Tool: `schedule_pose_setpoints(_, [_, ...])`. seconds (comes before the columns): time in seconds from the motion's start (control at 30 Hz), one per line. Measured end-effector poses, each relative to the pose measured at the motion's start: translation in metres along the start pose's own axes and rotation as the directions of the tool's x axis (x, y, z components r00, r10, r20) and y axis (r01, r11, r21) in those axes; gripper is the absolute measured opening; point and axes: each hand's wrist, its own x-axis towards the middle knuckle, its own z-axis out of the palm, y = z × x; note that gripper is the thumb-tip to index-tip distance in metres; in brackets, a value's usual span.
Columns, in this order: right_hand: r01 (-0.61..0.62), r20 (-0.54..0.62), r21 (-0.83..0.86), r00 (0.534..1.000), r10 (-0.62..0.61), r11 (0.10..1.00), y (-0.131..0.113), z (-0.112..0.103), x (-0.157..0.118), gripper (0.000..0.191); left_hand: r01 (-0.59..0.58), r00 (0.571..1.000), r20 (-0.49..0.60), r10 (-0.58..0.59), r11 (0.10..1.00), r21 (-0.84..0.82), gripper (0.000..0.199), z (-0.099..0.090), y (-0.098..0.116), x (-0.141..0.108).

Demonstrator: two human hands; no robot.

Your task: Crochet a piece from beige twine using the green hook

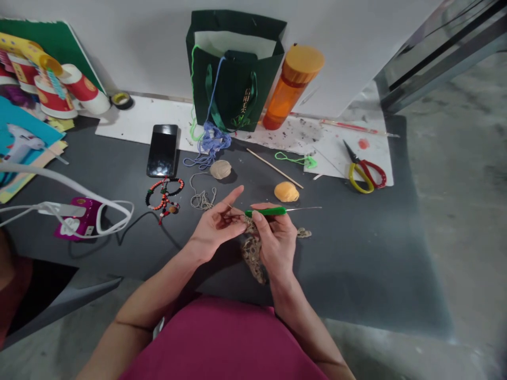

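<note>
My right hand grips a crochet hook with a green handle and a thin metal shaft pointing right. My left hand pinches the top edge of a tan crocheted piece, with its index finger raised and a fine thread running over the fingers. The piece hangs below both hands, partly hidden by my right hand. Beyond my left hand lies a beige yarn ball with a loose tan strand. An orange yarn ball sits just past my right hand.
A dark grey table holds a black phone, a beaded strap, blue yarn, a wooden stick and yellow-red scissors. Behind stand a green paper bag and an orange bottle. White cable lies left.
</note>
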Motion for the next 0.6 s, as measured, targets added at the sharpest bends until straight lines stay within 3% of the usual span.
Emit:
schedule_pose_setpoints(0.3, [0.142, -0.073, -0.073, 0.986, -0.147, 0.987, 0.0044, -0.0038, -0.0013, 0.006, 0.035, 0.999, -0.014, -0.035, 0.999, -0.040, 0.068, -0.0010, 0.0017, 0.0006])
schedule_pose_setpoints(0.5, [0.240, 0.035, -0.065, 0.971, -0.238, 0.969, 0.0010, -0.0035, 0.0000, 0.005, 0.154, 0.988, 0.044, -0.148, 0.968, -0.201, 0.061, 0.0027, 0.0058, 0.0007])
schedule_pose_setpoints(0.6, [0.341, 0.100, -0.160, 0.939, -0.328, 0.926, -0.0040, -0.0041, 0.0024, 0.010, 0.102, 0.995, 0.019, -0.100, 0.981, -0.166, 0.070, 0.0051, 0.0055, 0.0002])
